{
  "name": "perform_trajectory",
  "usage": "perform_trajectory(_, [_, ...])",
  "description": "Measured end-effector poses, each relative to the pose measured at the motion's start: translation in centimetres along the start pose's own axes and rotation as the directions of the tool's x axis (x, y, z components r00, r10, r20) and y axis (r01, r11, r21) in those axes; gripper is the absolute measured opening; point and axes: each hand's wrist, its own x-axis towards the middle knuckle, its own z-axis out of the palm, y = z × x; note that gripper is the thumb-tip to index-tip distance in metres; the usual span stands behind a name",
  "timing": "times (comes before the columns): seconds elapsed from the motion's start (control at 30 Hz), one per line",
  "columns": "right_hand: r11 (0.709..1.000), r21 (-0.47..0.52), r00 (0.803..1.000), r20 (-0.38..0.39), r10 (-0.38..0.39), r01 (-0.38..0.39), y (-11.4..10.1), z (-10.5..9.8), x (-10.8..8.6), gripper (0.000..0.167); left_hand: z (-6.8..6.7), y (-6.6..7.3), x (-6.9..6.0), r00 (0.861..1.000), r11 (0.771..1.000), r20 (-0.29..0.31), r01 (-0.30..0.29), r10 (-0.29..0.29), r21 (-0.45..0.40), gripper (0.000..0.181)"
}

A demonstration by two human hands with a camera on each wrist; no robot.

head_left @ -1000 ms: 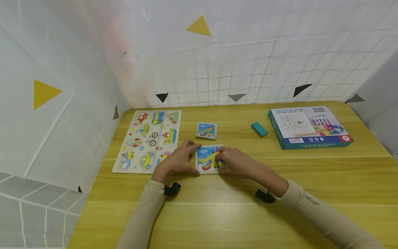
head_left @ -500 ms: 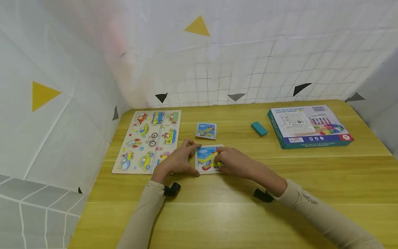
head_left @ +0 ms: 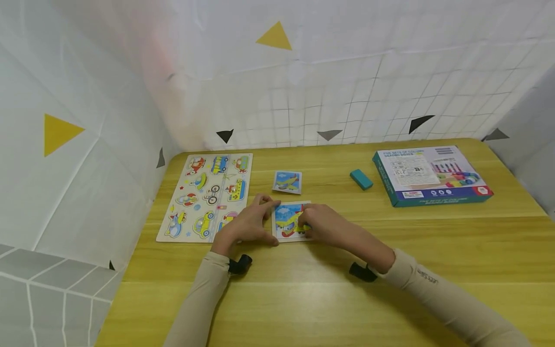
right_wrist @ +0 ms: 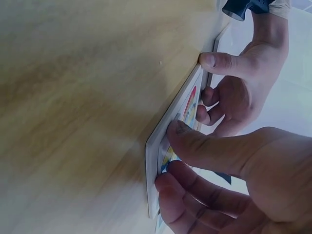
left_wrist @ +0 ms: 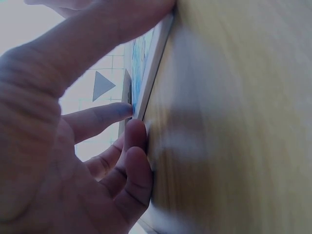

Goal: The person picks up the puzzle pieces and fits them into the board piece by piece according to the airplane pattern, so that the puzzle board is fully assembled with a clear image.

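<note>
A small airplane jigsaw puzzle [head_left: 286, 219] lies flat in a pale frame on the table between both hands. My left hand [head_left: 251, 222] rests at its left edge, thumb at the near corner and index finger at the far corner. In the left wrist view, the other fingers of the left hand [left_wrist: 92, 151] bend loosely beside the frame [left_wrist: 153, 63]. My right hand [head_left: 327, 225] pinches a puzzle piece at the right side of the picture; its fingers mostly hide the piece. In the right wrist view, the thumb [right_wrist: 195, 144] and fingertips meet low over the puzzle.
Behind the puzzle lies a small airplane picture card [head_left: 287, 182]. A vehicle peg-puzzle board [head_left: 191, 193] lies left, partly under the left hand. A teal block [head_left: 362, 180] and a boxed bead set [head_left: 433, 178] are at the back right. White sheeting [head_left: 329, 86] stands behind the table.
The right hand has shifted slightly left, and the pinched piece, earlier showing a tilted blue and yellow side, now sits lower in the puzzle. The left hand stays put.
</note>
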Motion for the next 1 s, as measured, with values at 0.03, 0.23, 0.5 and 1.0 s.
perform_trajectory(0.03, [1.000,0.001,1.000,0.001,0.006,-0.006,-0.07,-0.03,0.02,0.014,-0.01,0.03,0.02,1.000,1.000,-0.001,-0.001,0.001,0.003,0.104])
perform_trajectory(0.23, [0.999,0.010,0.999,0.024,0.043,-0.043,-0.28,-0.19,0.25,0.014,0.01,0.14,0.12,1.000,1.000,-0.003,-0.006,0.006,0.008,0.104])
perform_trajectory(0.5, [0.999,0.012,0.999,0.032,0.040,-0.040,-0.24,-0.18,-0.06,0.014,0.28,0.03,0.22,1.000,1.000,0.002,-0.002,0.002,0.002,0.104])
perform_trajectory(1.0, [0.999,0.044,1.000,-0.015,-0.024,0.025,0.58,0.07,-0.11,0.011,0.12,0.22,-0.08,1.000,1.000,-0.004,0.007,-0.007,0.004,0.105])
